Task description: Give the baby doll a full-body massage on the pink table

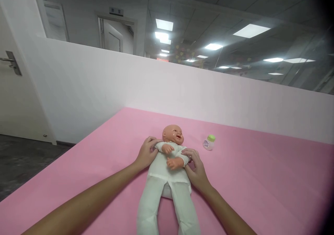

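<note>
A baby doll [167, 169] in white clothes lies on its back on the pink tabletop, its head toward the far side and turned to the right. Both of its small hands rest over its chest. My left hand [147, 154] is closed around the doll's shoulder and upper arm on the left side. On the other side, my right hand [196, 167] grips the sleeved arm near the elbow, fingers on top and thumb against the doll's side. A small clear jar [209, 142] with a green lid stands right of the doll's head, apart from my hands.
The pink tabletop [261, 172] meets a white low wall [182, 88] at its far edge. A door with a metal handle [13, 62] is at the left, above dark flooring. Behind the wall are glass, ceiling lights and a partly open door [113, 36].
</note>
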`<action>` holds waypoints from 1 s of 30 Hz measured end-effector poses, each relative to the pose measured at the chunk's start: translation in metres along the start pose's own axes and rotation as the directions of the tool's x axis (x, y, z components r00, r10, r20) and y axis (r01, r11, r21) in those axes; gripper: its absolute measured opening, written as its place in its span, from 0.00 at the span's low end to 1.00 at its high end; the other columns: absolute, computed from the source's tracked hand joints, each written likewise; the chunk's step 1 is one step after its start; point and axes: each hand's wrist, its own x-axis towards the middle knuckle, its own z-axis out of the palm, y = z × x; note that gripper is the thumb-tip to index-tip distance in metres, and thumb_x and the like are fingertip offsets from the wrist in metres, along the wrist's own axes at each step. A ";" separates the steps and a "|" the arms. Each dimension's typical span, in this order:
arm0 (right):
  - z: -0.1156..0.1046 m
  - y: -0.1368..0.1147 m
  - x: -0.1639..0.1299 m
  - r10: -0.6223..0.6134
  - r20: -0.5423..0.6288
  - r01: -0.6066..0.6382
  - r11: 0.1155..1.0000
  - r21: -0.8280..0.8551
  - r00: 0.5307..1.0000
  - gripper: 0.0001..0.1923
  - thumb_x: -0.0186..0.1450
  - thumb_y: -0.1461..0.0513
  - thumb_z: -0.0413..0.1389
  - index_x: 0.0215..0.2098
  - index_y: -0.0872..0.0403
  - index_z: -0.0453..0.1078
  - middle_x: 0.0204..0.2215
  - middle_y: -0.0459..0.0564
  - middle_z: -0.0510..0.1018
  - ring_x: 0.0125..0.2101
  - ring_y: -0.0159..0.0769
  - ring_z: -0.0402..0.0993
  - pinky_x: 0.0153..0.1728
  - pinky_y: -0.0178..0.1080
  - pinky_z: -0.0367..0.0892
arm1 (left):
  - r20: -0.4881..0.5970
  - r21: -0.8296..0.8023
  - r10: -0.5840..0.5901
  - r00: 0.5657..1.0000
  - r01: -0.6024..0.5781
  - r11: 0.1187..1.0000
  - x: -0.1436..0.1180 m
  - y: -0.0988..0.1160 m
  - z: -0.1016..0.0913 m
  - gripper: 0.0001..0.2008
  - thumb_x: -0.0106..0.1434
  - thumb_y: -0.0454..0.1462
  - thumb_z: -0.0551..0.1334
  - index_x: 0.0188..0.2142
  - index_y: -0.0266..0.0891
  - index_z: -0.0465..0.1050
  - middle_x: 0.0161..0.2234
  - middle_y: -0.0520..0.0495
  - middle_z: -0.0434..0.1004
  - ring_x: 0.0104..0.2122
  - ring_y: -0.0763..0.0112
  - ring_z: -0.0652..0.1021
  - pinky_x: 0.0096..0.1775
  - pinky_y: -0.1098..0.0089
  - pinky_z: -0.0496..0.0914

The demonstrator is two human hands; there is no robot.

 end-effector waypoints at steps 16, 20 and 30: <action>0.001 0.004 0.002 0.007 -0.039 -0.006 0.999 0.045 0.999 0.14 0.59 0.68 0.56 0.41 0.48 0.74 0.46 0.52 0.76 0.52 0.48 0.70 0.50 0.48 0.67 | 0.045 0.033 -0.005 0.999 0.004 0.999 0.001 -0.007 0.000 0.22 0.63 0.33 0.57 0.53 0.49 0.79 0.43 0.45 0.69 0.44 0.63 0.72 0.41 0.66 0.69; 0.003 0.008 0.002 0.179 -0.096 -0.157 0.967 0.202 0.979 0.12 0.63 0.61 0.59 0.45 0.49 0.71 0.47 0.53 0.76 0.49 0.47 0.73 0.45 0.44 0.70 | -0.015 -0.024 -0.102 0.995 0.102 0.995 0.003 -0.010 -0.001 0.18 0.65 0.40 0.61 0.53 0.47 0.78 0.46 0.45 0.73 0.42 0.63 0.73 0.41 0.66 0.69; 0.000 0.015 0.008 0.597 -0.264 -0.339 0.705 0.623 0.757 0.24 0.61 0.48 0.64 0.52 0.47 0.67 0.41 0.46 0.77 0.34 0.35 0.74 0.31 0.36 0.71 | -0.132 -0.168 -0.352 0.927 0.329 0.929 0.005 -0.019 0.002 0.20 0.64 0.51 0.61 0.42 0.37 0.74 0.38 0.43 0.79 0.37 0.61 0.77 0.39 0.64 0.69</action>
